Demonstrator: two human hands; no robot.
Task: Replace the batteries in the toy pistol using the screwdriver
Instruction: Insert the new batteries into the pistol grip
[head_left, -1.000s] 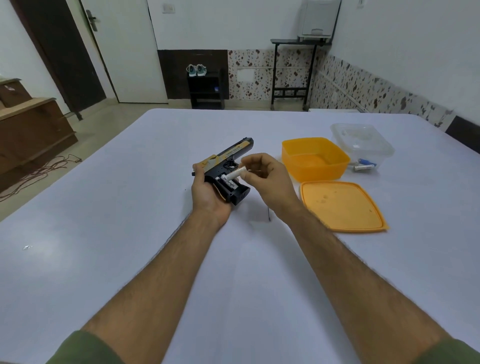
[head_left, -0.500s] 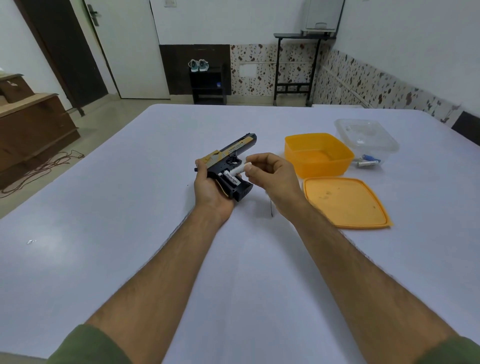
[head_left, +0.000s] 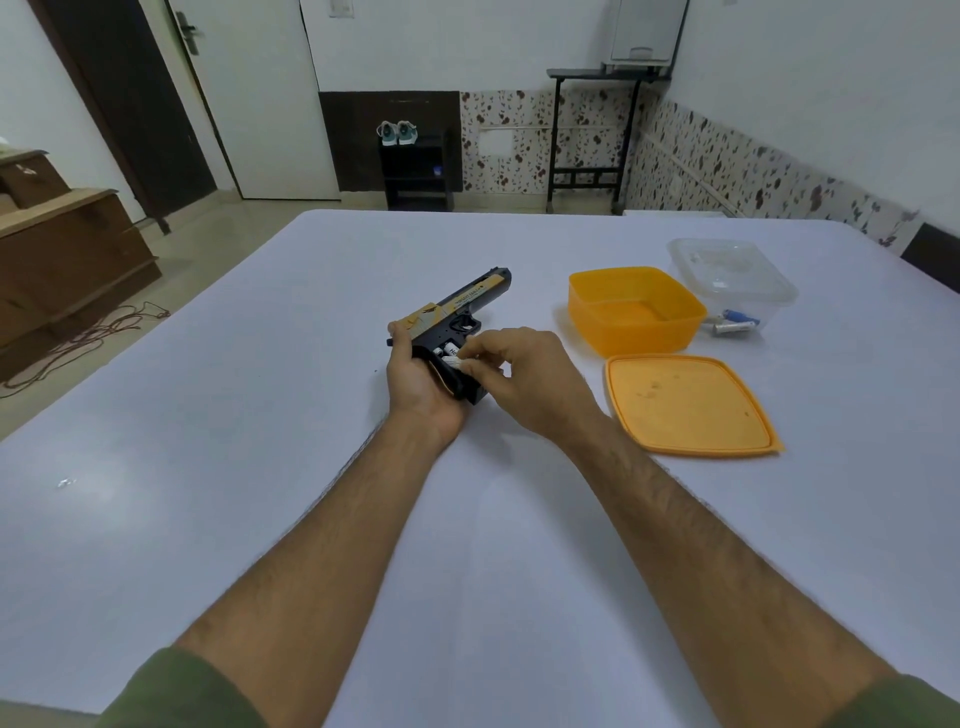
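A black and yellow toy pistol (head_left: 467, 306) lies tilted over the white table (head_left: 260, 415), its barrel pointing away to the right. My left hand (head_left: 421, 379) grips its handle from the left. The handle's battery bay faces up, with a white battery (head_left: 451, 353) in it. My right hand (head_left: 524, 379) pinches that battery at the bay with thumb and fingertips. Loose batteries (head_left: 735, 322) lie on the table at the right, beside the containers. No screwdriver shows plainly.
An open orange box (head_left: 636, 312) stands right of the pistol, its orange lid (head_left: 691, 405) flat in front of it. A clear plastic box (head_left: 732, 270) sits behind. Beyond the table are a wooden cabinet (head_left: 62, 249), a door and a shoe stand.
My right hand has brought the white battery from above the handle down into the battery bay. The left hand keeps its hold on the pistol.
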